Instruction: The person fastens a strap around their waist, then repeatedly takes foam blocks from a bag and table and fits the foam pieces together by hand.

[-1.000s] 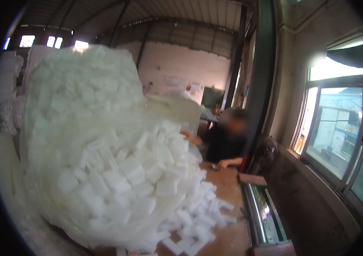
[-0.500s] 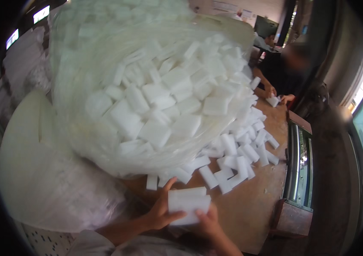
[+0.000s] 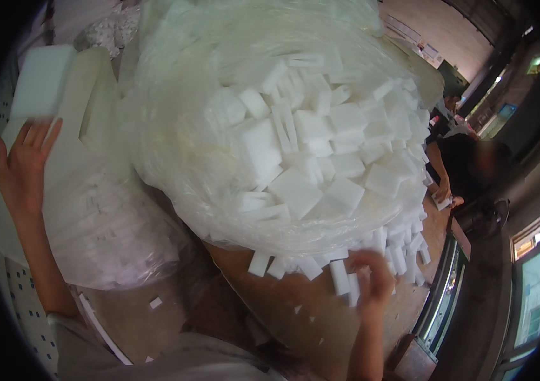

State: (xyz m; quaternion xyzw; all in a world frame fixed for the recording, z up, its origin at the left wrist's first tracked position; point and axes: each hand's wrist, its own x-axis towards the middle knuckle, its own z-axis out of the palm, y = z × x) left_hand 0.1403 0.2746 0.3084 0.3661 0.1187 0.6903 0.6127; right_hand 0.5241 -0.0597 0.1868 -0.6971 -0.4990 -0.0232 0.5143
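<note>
My left hand point(image 3: 25, 168) is stretched out at the far left, fingers spread. Just beyond its fingertips is a white foam block point(image 3: 44, 81), above a clear plastic bag point(image 3: 101, 209); whether the fingertips touch the block I cannot tell. My right hand point(image 3: 374, 282) is over the table point(image 3: 282, 295), smeared by motion with its fingers bent. Beside it are small white foam pieces point(image 3: 340, 277), and I cannot make out if it grips one. A large clear bag point(image 3: 187, 159) full of white foam pieces point(image 3: 295, 190) fills the middle.
At the right, another person's hands point(image 3: 442, 193) hold a small white piece at the table's far edge. A metal-railed fixture point(image 3: 440, 298) runs along the table's right side. Foam scraps point(image 3: 155, 303) lie on the floor at lower left.
My hands have parted from the white foam pieces they held together. The left has swung far left, a block beyond its fingers; the right has moved to the loose pieces. The view has shifted left.
</note>
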